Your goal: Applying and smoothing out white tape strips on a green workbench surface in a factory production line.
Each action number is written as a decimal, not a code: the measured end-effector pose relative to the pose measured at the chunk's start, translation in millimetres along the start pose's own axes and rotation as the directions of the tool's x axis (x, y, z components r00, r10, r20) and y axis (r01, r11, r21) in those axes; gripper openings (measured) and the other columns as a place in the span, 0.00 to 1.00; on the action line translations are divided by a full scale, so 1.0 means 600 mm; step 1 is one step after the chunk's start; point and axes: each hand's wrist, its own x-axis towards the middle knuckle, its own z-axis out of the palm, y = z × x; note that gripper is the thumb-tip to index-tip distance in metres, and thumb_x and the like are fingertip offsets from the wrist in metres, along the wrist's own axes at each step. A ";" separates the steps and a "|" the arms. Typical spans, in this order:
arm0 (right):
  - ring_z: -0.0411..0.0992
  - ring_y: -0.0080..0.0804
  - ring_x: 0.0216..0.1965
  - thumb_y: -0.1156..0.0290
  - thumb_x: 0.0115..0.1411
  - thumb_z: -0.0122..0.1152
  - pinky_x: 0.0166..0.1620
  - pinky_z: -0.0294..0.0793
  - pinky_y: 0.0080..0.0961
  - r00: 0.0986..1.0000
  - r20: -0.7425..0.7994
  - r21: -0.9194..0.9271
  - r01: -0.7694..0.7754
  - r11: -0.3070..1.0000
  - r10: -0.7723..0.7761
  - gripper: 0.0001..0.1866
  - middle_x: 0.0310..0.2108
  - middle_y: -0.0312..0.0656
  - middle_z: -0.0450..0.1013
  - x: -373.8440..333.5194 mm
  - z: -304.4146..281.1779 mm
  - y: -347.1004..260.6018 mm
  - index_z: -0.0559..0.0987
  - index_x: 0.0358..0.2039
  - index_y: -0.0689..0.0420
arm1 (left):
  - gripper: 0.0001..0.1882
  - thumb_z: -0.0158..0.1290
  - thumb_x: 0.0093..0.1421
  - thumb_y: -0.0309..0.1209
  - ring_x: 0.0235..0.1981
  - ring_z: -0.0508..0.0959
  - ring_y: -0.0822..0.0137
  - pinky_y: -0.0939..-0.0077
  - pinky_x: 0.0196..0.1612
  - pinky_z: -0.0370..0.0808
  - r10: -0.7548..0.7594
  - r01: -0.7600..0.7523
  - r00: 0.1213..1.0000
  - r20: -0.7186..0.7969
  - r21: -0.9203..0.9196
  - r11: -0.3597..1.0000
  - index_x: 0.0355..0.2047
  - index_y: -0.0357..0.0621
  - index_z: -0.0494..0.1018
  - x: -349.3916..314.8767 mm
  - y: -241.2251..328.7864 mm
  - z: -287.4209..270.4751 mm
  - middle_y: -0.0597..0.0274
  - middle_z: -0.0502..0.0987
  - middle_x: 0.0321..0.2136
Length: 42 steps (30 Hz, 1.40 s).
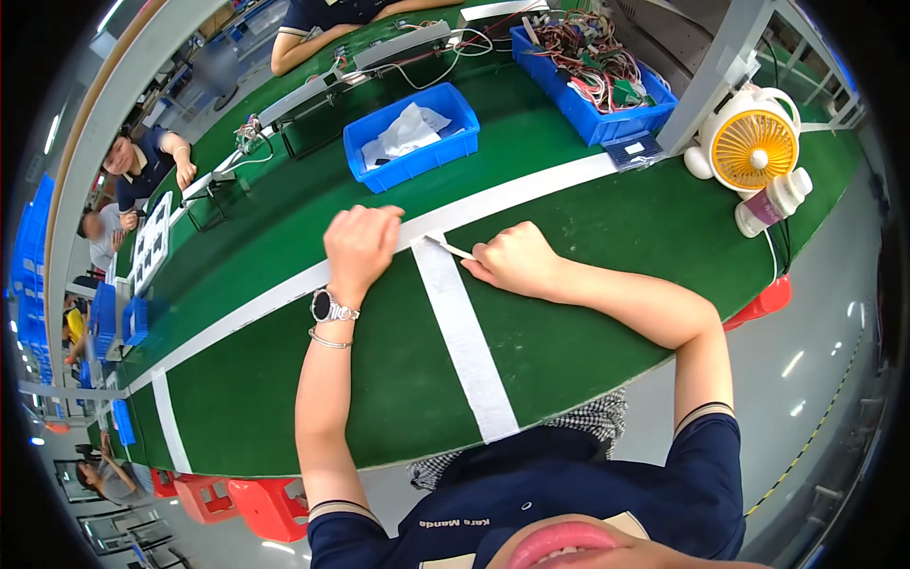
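Note:
My right hand [517, 261] is closed around a slim pale tool [453, 248] with a thin, darker tip; its exact kind is too small to make out. The tip rests at or just over the far end of a white strip [464, 341] that runs across the green table toward me. Left of that strip, my left hand [363, 245] is closed with curled fingers, at the long white line [531, 192] that crosses the table. Whether anything is in those fingers is hidden. A watch [327, 305] and a bracelet circle my left wrist.
Beyond my hands sits a blue tray [412, 137] with white crumpled sheets. A blue bin [597, 81] of tangled wires stands at the far right. Nearer on the right are a yellow fan [755, 147] and a white bottle [773, 202]. Co-workers sit along the far side.

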 end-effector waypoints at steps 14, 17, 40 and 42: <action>0.76 0.40 0.16 0.58 0.57 0.63 0.23 0.75 0.37 0.993 -0.113 0.038 0.028 0.999 -0.024 0.18 0.12 0.43 0.73 0.002 0.014 0.011 0.79 0.16 0.55 | 0.20 0.64 0.51 0.30 0.49 0.75 0.64 0.59 0.57 0.71 0.320 -0.298 0.932 0.171 -0.141 0.944 0.46 0.48 0.79 0.005 0.087 0.048 0.67 0.79 0.40; 0.75 0.39 0.15 0.58 0.58 0.62 0.22 0.74 0.37 0.995 -0.102 0.038 0.014 0.999 -0.010 0.17 0.11 0.43 0.72 0.001 0.013 0.010 0.79 0.17 0.56 | 0.18 0.64 0.50 0.30 0.49 0.75 0.64 0.60 0.57 0.71 0.321 -0.297 0.932 0.170 -0.155 0.942 0.43 0.47 0.79 0.009 0.088 0.046 0.66 0.78 0.38; 0.72 0.40 0.14 0.58 0.61 0.63 0.19 0.69 0.38 0.998 -0.066 0.017 0.012 1.000 -0.011 0.19 0.10 0.41 0.69 0.009 0.006 0.005 0.76 0.16 0.53 | 0.43 0.56 0.58 0.25 0.42 0.68 0.56 0.59 0.52 0.65 -0.508 0.514 0.758 -0.410 -0.104 0.851 0.70 0.30 0.48 -0.023 -0.047 0.017 0.55 0.69 0.39; 0.72 0.40 0.13 0.58 0.61 0.63 0.18 0.68 0.37 0.997 -0.074 0.021 0.012 1.000 -0.011 0.20 0.10 0.41 0.69 0.007 0.006 0.005 0.76 0.15 0.53 | 0.47 0.56 0.59 0.25 0.43 0.67 0.57 0.60 0.53 0.65 -0.599 0.612 0.674 -0.433 -0.127 0.781 0.71 0.31 0.41 -0.038 -0.073 0.015 0.54 0.68 0.42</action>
